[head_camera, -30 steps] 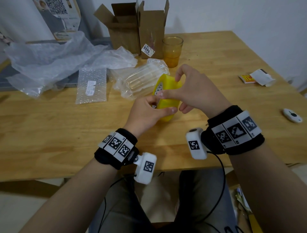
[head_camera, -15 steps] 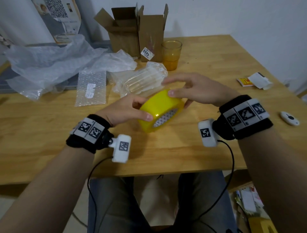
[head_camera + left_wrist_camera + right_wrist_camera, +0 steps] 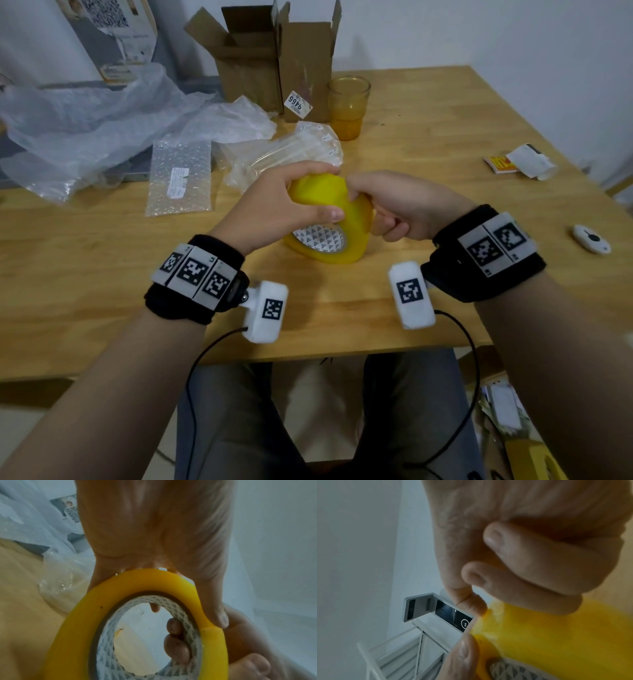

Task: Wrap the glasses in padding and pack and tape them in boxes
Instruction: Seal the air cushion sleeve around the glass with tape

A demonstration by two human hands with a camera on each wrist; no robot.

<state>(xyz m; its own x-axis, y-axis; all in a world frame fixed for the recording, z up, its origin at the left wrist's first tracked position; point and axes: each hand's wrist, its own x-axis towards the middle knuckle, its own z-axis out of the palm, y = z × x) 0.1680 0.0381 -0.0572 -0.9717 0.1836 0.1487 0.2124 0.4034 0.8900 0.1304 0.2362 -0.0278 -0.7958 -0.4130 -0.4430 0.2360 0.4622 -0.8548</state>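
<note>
A yellow tape roll (image 3: 320, 192) with a white patterned core stands on edge just above the wooden table (image 3: 85, 274). My left hand (image 3: 287, 202) grips its top, thumb toward me. My right hand (image 3: 397, 205) holds the roll's right side with curled fingers. In the left wrist view the roll (image 3: 154, 582) sits under my palm, and right-hand fingers (image 3: 176, 649) hook inside the core. The right wrist view shows the roll (image 3: 539, 635) under my curled right hand (image 3: 539, 547). An amber glass (image 3: 347, 106) stands behind, beside two open cardboard boxes (image 3: 253, 72). Air-column padding (image 3: 291, 154) lies just past my hands.
A bubble-wrap bag (image 3: 178, 178) and crumpled foam sheeting (image 3: 85, 120) lie at the back left. Paper scraps (image 3: 520, 164) and a small white remote (image 3: 591, 240) sit near the table's right edge. The near table edge runs just under my wrists.
The roll has turned from a low tilt to more upright. My left hand moved onto its top, and my right hand went from flat fingers above it to a curled grip at its right side.
</note>
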